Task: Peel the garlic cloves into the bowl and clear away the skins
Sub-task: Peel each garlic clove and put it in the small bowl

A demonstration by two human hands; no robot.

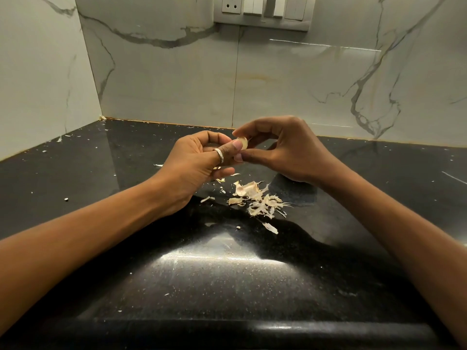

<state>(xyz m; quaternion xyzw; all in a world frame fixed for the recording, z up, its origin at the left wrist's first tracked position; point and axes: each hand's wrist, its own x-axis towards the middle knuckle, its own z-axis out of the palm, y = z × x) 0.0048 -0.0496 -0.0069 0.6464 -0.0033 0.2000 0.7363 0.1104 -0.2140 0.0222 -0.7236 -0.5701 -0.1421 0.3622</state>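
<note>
Pinching 1 garlic clove [241, 142], left hand [199, 162] and right hand [283, 150], above skins [255, 198].

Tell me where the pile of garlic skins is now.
In the head view, the garlic skins lie on the black counter, near the middle, just below the right hand.

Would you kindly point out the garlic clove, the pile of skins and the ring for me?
garlic clove [242, 143]: head view, on its pale exposed side between both hands' fingertips.
pile of skins [255, 198]: head view, middle of the heap on the counter.
ring [219, 155]: head view, on the silver band around the left thumb.
</note>
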